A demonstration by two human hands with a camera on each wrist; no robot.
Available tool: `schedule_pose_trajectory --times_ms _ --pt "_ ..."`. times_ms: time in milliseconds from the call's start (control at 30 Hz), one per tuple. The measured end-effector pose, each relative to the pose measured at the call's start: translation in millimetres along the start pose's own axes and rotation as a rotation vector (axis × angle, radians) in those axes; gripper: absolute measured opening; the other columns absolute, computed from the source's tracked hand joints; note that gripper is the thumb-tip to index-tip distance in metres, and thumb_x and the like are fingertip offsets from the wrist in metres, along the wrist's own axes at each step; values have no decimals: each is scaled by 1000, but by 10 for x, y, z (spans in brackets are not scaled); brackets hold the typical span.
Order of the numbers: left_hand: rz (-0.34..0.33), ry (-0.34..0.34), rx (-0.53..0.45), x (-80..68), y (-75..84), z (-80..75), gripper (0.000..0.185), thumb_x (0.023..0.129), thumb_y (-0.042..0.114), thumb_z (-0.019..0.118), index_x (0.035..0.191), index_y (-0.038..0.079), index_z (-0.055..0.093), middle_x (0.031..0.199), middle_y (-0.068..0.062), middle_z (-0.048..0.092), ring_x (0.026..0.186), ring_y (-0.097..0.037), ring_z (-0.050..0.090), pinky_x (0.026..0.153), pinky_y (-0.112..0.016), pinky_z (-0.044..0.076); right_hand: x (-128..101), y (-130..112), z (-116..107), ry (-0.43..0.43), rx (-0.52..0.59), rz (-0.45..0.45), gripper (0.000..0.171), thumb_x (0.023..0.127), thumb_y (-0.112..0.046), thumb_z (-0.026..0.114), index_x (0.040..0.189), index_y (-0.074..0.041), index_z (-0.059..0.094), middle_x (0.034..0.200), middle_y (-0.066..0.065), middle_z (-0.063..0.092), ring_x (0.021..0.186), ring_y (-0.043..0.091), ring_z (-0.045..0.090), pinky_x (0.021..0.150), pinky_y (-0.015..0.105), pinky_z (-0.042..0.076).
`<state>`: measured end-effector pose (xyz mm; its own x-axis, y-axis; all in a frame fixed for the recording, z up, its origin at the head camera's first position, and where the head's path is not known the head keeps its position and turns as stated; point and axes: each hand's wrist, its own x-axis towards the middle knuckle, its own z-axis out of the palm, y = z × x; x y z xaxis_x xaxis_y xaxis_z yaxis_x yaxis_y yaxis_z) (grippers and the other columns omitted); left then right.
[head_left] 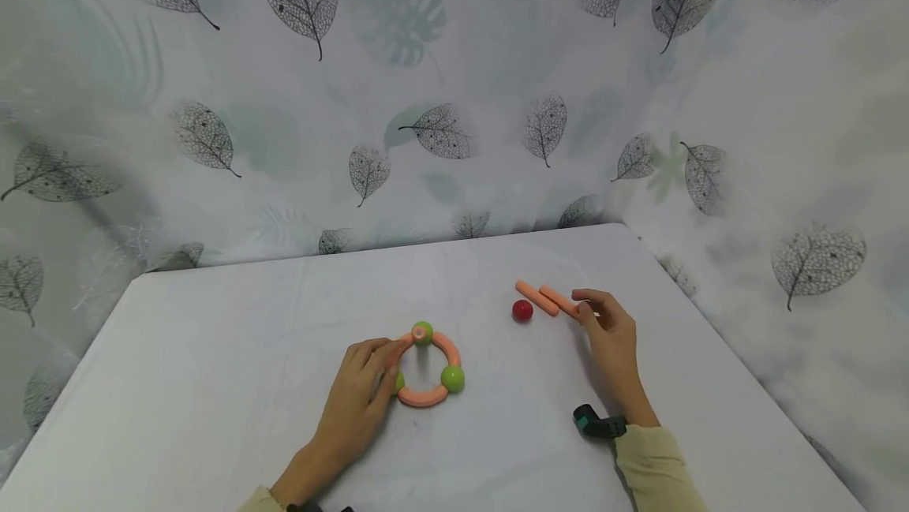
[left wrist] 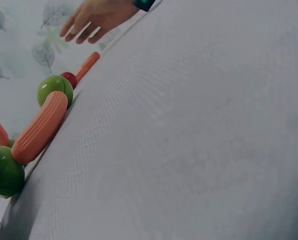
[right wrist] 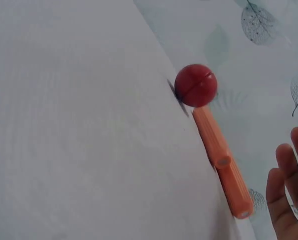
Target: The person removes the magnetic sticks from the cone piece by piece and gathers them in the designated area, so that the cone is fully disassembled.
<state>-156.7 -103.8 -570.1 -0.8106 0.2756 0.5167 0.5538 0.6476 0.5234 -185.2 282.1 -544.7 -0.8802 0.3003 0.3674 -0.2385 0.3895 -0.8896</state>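
Note:
A ring of curved orange rods [head_left: 424, 398] and green balls [head_left: 452, 379] lies on the table. From its top ball an orange rod [head_left: 419, 332] sticks up, seen nearly end-on. My left hand [head_left: 358, 398] holds the ring's left side, fingers over a curved rod and thumb by the left green ball; the fingers partly hide both. Two straight orange rods [head_left: 536, 297] lie side by side at the right, near a red ball [head_left: 521, 310]. Beside the rods, my right hand [head_left: 609, 334] hovers with fingers spread, apart from them in the right wrist view [right wrist: 291, 187].
White cloth covers the table [head_left: 213, 354]. Leaf-patterned curtains [head_left: 454, 86] hang behind its back edge and along its right side. A dark band [head_left: 600, 424] sits on the right wrist.

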Motion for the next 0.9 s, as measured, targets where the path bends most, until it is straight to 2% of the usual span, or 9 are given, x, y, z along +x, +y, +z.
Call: schedule_pose_trajectory --times_ms 133,200,300,400,467,533,733,900 --pt "-72 -8 0 5 -14 8 37 105 17 62 142 16 63 133 1 64 127 -17 55 101 -45 52 -45 -82 156 -74 131 -73 21 106 -4 57 122 0 69 117 20 69 102 17 67 83 16 55" --pt "-84 -13 -9 4 -16 16 34 106 19 61 140 15 65 132 1 65 125 -18 56 101 -45 52 -71 -134 241 -131 162 -108 19 106 -3 57 120 1 68 113 22 69 109 15 66 83 18 55" --pt "-89 -22 -29 8 -7 15 33 107 19 60 138 14 66 131 1 65 123 -17 56 99 -43 52 -95 -215 369 -234 201 -163 17 105 -2 58 118 2 69 119 20 71 116 11 66 84 19 55" --pt "-96 -34 -42 9 5 -10 32 107 18 60 138 13 66 128 2 64 119 -13 56 96 -39 52 -128 -275 514 -330 203 -206 18 104 -1 59 118 -4 71 122 16 73 117 10 67 87 20 56" --pt "-98 -37 -50 20 9 -15 32 106 16 60 137 14 66 124 4 65 115 -10 57 94 -36 52 -145 -305 602 -404 174 -235 22 103 1 59 121 -6 70 122 14 73 111 12 70 93 21 56" --pt "-93 -38 -53 16 5 -25 31 105 13 61 135 14 68 119 6 66 110 -7 57 91 -34 52 -175 -331 696 -482 121 -250 27 103 0 60 126 -10 69 123 11 74 115 14 70 97 22 55" --pt "-35 -13 -64 -2 -26 -34 25 99 5 68 118 19 75 108 14 67 107 -2 57 90 -28 50 -240 -438 936 -718 63 -205 37 104 -13 64 141 -18 62 141 1 66 131 23 64 110 37 53" --pt "40 6 -105 6 -36 -11 24 92 4 77 106 24 76 105 20 66 108 -3 57 94 -25 48 -257 -496 1077 -850 71 -143 43 104 -27 65 147 -22 58 150 -3 60 137 25 60 113 44 50"
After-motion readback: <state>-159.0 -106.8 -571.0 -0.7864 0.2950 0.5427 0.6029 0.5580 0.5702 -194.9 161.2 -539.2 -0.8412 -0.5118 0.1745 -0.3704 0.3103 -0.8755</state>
